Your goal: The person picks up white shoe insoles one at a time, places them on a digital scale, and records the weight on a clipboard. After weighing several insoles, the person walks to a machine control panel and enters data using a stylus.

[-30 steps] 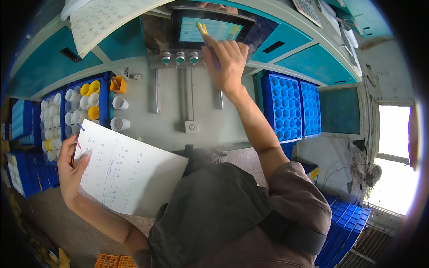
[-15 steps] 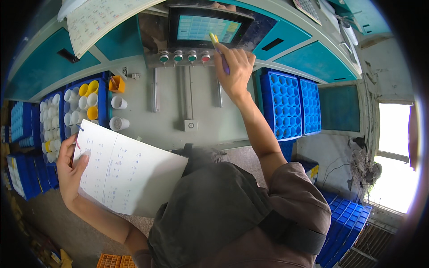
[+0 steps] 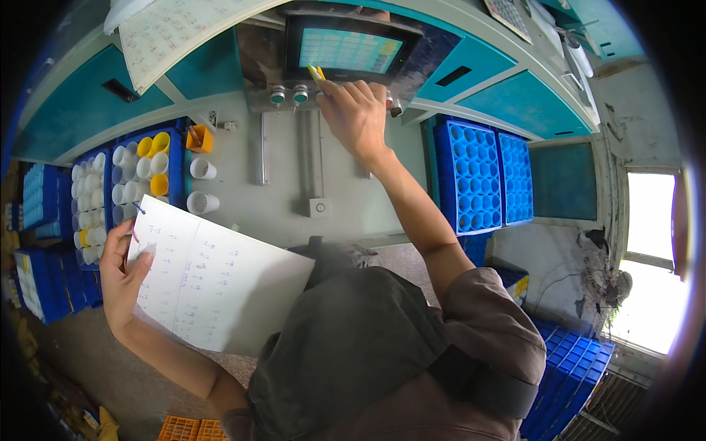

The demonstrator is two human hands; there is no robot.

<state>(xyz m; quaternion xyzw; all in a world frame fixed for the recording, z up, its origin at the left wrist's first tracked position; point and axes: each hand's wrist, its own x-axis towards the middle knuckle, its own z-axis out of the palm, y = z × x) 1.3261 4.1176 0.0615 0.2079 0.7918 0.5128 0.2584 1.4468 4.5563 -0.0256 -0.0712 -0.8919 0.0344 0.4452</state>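
My left hand (image 3: 126, 275) grips the left edge of a white notebook (image 3: 220, 283), thumb lying on the page. Columns of handwriting in blue ink cover that page, which is tilted toward me. In front of me, my right hand (image 3: 354, 117) is closed on a slim pen (image 3: 316, 73) with a yellow-green end. The pen's end is at the lower left of a lit touchscreen (image 3: 349, 51); I cannot tell whether it touches. Below the screen sits a row of round push buttons (image 3: 300, 95), partly hidden by my right hand.
Blue trays of white and yellow cups (image 3: 151, 165) stand at the left, near an orange box (image 3: 199, 139). Two white cups (image 3: 203, 168) lie on the grey-green worktop (image 3: 287, 213). Blue trays with round cups (image 3: 472, 176) stand right. A written sheet (image 3: 169, 37) hangs upper left.
My right hand has moved left, taking the pen from mid-screen to the screen's lower left corner. My left hand still holds the notebook, and the whole view has shifted slightly.
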